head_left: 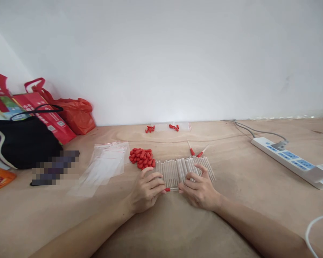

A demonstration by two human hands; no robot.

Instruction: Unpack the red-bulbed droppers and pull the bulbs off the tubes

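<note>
My left hand (150,188) pinches a red rubber bulb (167,189) between thumb and fingers. My right hand (200,188) grips a thin glass dropper tube (174,189) that lies level between the hands, its left end at the bulb. How far the tube goes into the bulb cannot be made out. Just beyond the hands is a row of clear glass dropper tubes (171,170), partly covered by my right fingers. A pile of red rubber bulbs (141,157) sits beyond my left hand. Two droppers with red bulbs (192,151) lie behind the row.
Clear zip bags (107,161) lie at the left. Bags with red-bulbed droppers (163,127) rest by the wall. On the right is a white power strip (290,157) with a grey cable (258,127). Shopping bags (56,120) and a black bag (24,143) stand far left.
</note>
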